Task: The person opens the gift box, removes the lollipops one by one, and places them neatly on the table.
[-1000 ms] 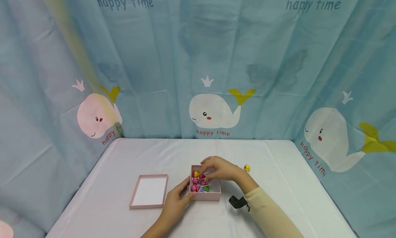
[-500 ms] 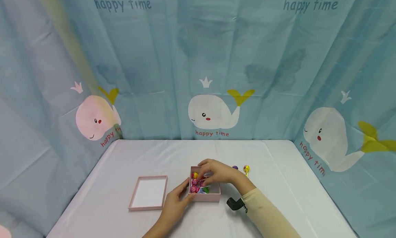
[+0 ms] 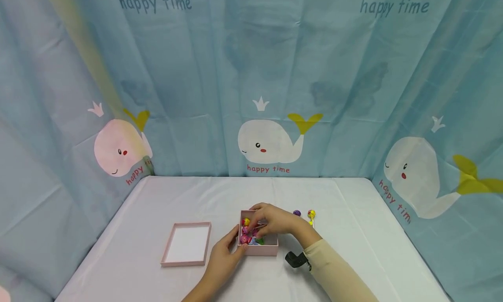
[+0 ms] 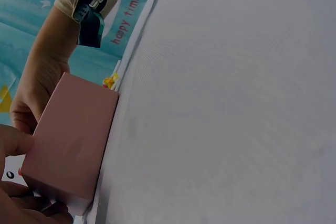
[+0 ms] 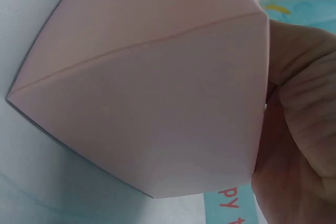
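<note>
A pale pink box (image 3: 257, 250) with several wrapped lollipops (image 3: 244, 239) inside stands on the white cloth. My left hand (image 3: 221, 260) grips its left side, thumb at the front corner; the left wrist view also shows this hand (image 4: 13, 203) at the box's end. Over the box is my right hand (image 3: 277, 219), fingers bent down among the lollipops. A white stick shows between its thumb and fingers; I cannot tell whether they pinch it. In the right wrist view the box wall (image 5: 142, 108) hides the fingertips.
To the left lies a shallow pink lid (image 3: 182, 263), white inside up. Behind the right wrist are a purple lollipop (image 3: 297, 213) and a yellow one (image 3: 311, 214). A blue whale-print curtain (image 3: 204, 140) borders the table at the back and sides.
My right hand has dipped lower and slightly left inside the box. The purple lollipop has come into view behind the right wrist. My left hand keeps its hold on the box.
</note>
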### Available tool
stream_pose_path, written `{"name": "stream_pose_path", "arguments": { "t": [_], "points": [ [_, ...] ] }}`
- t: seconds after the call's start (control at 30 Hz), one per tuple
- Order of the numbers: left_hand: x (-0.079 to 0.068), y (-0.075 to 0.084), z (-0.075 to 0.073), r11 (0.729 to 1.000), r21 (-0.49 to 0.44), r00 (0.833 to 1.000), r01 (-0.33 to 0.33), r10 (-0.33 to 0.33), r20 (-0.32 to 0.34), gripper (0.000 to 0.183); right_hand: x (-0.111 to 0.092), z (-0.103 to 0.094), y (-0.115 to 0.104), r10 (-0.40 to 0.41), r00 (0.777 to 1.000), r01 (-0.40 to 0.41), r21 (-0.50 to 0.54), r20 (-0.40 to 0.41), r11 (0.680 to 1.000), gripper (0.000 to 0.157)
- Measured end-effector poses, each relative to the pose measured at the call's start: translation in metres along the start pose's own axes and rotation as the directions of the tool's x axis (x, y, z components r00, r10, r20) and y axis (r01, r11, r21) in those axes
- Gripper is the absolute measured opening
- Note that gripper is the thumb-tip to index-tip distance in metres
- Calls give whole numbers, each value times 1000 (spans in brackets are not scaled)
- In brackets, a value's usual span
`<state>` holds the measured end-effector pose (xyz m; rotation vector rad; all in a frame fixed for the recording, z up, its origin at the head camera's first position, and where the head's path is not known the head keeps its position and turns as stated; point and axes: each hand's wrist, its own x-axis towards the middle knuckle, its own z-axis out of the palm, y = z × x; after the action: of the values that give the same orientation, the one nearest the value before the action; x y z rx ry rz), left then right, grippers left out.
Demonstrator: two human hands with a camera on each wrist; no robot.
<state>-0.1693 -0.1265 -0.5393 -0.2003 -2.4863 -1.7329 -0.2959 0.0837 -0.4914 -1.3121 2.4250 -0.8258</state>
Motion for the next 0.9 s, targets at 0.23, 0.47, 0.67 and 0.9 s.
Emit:
{"name": "stream_pose_path", "arguments": {
  "t": [0.23,0.47,0.67,0.9],
  "points": [
    [2,0,3,1000,13,1000,-4,4,-1,78,0,6,0,2,1000,-5,-98,-31,995,24],
    [1,-3,4,999,-40,1000,21,-22,-19,75,-2,13,-2,36,997,-47,-175,-62,983,25],
    [0,-4,5,1000,-28,999,13,-14,-35,72,-2,18,-5,80,994,-95,-235,-72,967,23],
    [0,-5,5,998,-57,999,15,-17,-33,73,-1,18,-8,77,994,-96,-279,-78,955,19]
  ]
}}
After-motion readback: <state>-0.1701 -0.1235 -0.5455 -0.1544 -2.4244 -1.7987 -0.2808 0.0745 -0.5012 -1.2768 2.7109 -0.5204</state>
